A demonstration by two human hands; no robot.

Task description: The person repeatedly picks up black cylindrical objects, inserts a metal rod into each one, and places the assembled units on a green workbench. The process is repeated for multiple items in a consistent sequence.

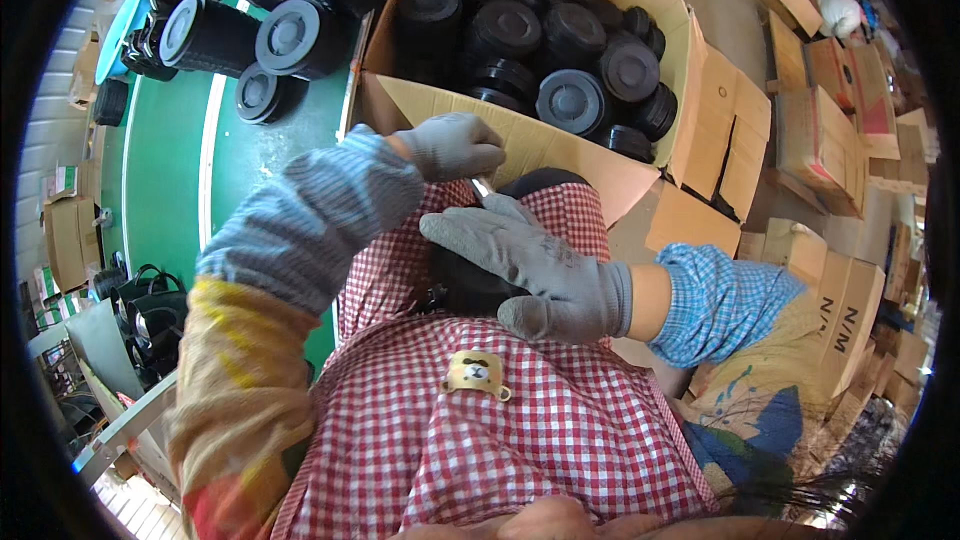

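Trimming step: right grey-gloved hand presses the black round plastic part on the red-checked apron; left grey-gloved hand, beside it, pinches a small metal blade, which likely needs careful guiding along the part's edge next.

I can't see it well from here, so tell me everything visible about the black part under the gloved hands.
The black part looks like dark moulded plastic, rounded and mostly hidden. It lies in the lap on a red-checked apron. The right hand, in a grey glove, lies flat across it, thumb against its lower side. The left hand, also gloved, holds a small metal blade near its top edge. Its full shape cannot be told.
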